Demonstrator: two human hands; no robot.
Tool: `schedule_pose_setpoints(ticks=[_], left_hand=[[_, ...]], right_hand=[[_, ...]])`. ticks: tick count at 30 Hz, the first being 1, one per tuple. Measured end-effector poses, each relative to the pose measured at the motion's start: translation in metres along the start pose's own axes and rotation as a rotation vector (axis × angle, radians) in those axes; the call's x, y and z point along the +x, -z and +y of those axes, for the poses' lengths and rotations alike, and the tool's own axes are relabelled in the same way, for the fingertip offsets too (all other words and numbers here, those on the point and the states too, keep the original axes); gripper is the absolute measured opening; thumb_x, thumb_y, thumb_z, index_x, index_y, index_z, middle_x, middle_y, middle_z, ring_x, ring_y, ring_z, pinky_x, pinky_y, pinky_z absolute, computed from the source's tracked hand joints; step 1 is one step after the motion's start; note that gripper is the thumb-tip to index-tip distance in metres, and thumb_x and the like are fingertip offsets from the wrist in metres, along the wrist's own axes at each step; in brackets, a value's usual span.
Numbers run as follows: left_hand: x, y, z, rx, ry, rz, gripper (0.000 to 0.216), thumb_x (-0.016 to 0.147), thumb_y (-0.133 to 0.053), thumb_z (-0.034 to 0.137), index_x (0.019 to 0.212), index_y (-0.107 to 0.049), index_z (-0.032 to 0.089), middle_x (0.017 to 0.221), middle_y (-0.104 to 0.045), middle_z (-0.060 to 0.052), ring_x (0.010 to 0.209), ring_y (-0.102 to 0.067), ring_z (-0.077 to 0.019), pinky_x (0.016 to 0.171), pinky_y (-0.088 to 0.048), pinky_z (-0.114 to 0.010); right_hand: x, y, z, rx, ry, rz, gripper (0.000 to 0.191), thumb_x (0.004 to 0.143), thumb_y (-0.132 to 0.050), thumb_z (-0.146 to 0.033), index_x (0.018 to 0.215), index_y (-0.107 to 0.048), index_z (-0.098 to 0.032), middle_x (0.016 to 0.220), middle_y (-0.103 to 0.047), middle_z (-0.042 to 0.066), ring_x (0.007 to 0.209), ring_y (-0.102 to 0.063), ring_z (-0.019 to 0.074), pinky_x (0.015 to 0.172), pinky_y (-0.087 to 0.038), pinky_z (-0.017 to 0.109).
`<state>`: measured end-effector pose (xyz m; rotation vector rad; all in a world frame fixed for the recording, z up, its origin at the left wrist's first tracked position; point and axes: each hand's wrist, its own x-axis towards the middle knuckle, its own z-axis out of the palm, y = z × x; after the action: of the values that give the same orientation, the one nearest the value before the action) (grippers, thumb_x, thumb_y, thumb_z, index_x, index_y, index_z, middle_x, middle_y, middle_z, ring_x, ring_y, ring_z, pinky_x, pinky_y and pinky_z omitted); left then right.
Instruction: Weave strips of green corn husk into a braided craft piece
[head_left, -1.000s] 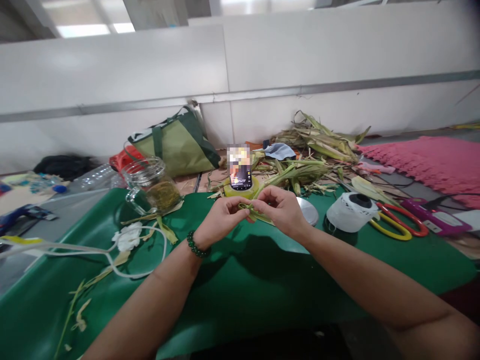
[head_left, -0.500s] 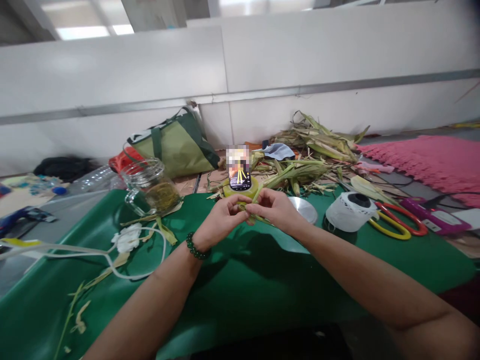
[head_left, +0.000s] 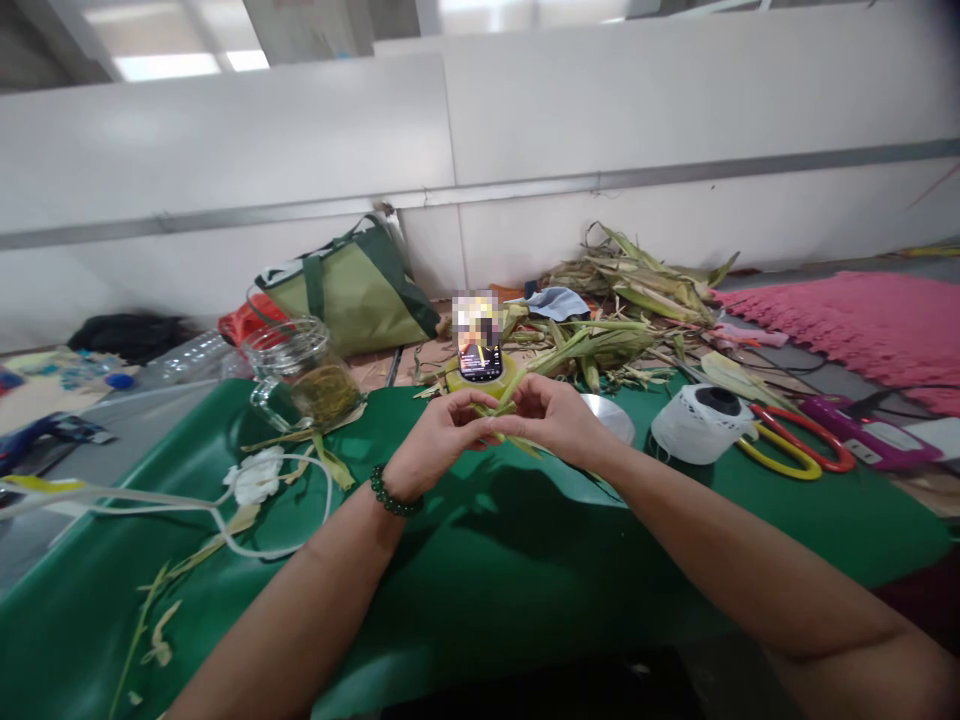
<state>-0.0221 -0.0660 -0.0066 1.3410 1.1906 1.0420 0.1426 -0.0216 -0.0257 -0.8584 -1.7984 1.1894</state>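
Green corn husk strips are pinched between my two hands above the green mat. My left hand is closed on them from the left, thumb and index finger together, a green bead bracelet at its wrist. My right hand grips the same strips from the right, its fingertips close to those of the left. Loose ends stick out upward and below the right hand. Directly behind the hands, a phone with a lit screen leans upright by a roll of yellowish tape.
Right of my hands lie a round metal lid, a white thread spool and red-and-yellow-handled scissors. A corn husk pile is behind. At left stand a glass jar and a white cable.
My fingers have shifted slightly on the husk strips, with the hands a little closer together. The strip ends have changed angle, and the phone's picture differs.
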Motion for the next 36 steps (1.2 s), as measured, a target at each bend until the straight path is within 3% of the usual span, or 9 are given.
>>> schedule_pose_setpoints(ticks=[5,9,11,14,18,22,27,32,36], left_hand=[[0.001,0.001,0.001,-0.04,-0.002,0.067,0.025,0.062,-0.073,0.025,0.082,-0.062,0.015,0.057,-0.057,0.004,0.058,-0.057,-0.0109,0.055,-0.047,-0.021],[0.001,0.005,0.001,-0.082,0.006,0.078,0.028,0.061,-0.073,0.025,0.086,-0.064,0.015,0.061,-0.056,0.004,0.057,-0.055,-0.0089,0.055,-0.048,-0.02],[0.002,0.007,0.001,-0.106,0.024,0.07,0.029,0.062,-0.073,0.025,0.088,-0.064,0.016,0.064,-0.058,0.003,0.059,-0.056,-0.0092,0.056,-0.048,-0.02],[0.002,0.007,0.001,-0.132,0.035,0.034,0.029,0.063,-0.073,0.025,0.09,-0.064,0.016,0.064,-0.059,0.003,0.06,-0.058,-0.0101,0.056,-0.048,-0.02],[0.001,0.004,0.002,-0.061,-0.019,-0.013,0.028,0.066,-0.069,0.024,0.092,-0.064,0.015,0.066,-0.061,0.001,0.062,-0.06,-0.0117,0.055,-0.048,-0.02],[0.0,-0.001,0.0,0.201,-0.142,0.012,0.022,0.07,-0.061,0.019,0.091,-0.065,0.014,0.061,-0.061,0.001,0.058,-0.057,-0.0122,0.053,-0.046,-0.022],[-0.001,-0.008,-0.007,0.487,-0.266,0.064,0.02,0.067,-0.051,0.009,0.078,-0.066,0.014,0.06,-0.061,0.001,0.055,-0.052,-0.0113,0.053,-0.04,-0.022],[0.0,-0.009,-0.007,0.332,-0.173,-0.005,0.022,0.059,-0.048,0.008,0.074,-0.063,0.014,0.058,-0.057,0.003,0.053,-0.049,-0.01,0.052,-0.04,-0.021],[-0.002,-0.008,-0.002,0.083,-0.063,-0.068,0.017,0.063,-0.054,0.015,0.077,-0.063,0.014,0.064,-0.059,0.002,0.057,-0.053,-0.0106,0.058,-0.047,-0.023]], right_hand=[[-0.002,0.012,-0.01,0.054,-0.073,-0.161,0.028,0.066,-0.069,-0.023,0.083,-0.046,-0.02,0.051,-0.055,-0.007,0.045,-0.051,0.0094,0.041,-0.037,0.019],[-0.004,0.019,-0.016,0.027,0.152,-0.359,0.01,0.076,-0.058,-0.017,0.086,-0.058,-0.018,0.069,-0.064,0.0,0.063,-0.061,0.0117,0.057,-0.049,0.023],[-0.005,0.02,-0.016,-0.114,0.328,-0.379,0.018,0.079,-0.054,-0.013,0.093,-0.063,-0.018,0.085,-0.068,0.004,0.078,-0.064,0.0142,0.067,-0.051,0.026],[-0.004,0.02,-0.01,-0.319,0.552,-0.297,0.02,0.083,-0.053,-0.012,0.095,-0.067,-0.02,0.093,-0.067,0.006,0.084,-0.063,0.0148,0.072,-0.051,0.026],[-0.003,0.018,-0.004,-0.435,0.648,-0.142,0.017,0.089,-0.051,-0.018,0.092,-0.068,-0.021,0.088,-0.065,0.005,0.079,-0.063,0.013,0.069,-0.051,0.024],[-0.005,0.011,-0.001,-0.55,0.608,-0.006,0.014,0.088,-0.053,-0.019,0.088,-0.066,-0.019,0.082,-0.066,0.005,0.073,-0.062,0.0137,0.066,-0.048,0.024],[-0.01,-0.001,0.001,-0.58,0.44,0.081,0.007,0.081,-0.058,-0.017,0.085,-0.062,-0.019,0.077,-0.067,0.002,0.067,-0.063,0.0148,0.061,-0.046,0.024],[-0.012,-0.007,0.001,-0.506,0.376,0.1,0.023,0.077,-0.058,-0.015,0.098,-0.051,-0.021,0.072,-0.066,0.0,0.062,-0.063,0.0143,0.06,-0.048,0.024],[-0.014,-0.008,0.001,-0.504,0.422,0.143,0.016,0.078,-0.056,-0.018,0.09,-0.047,-0.022,0.075,-0.065,0.001,0.068,-0.065,0.016,0.06,-0.048,0.025]])
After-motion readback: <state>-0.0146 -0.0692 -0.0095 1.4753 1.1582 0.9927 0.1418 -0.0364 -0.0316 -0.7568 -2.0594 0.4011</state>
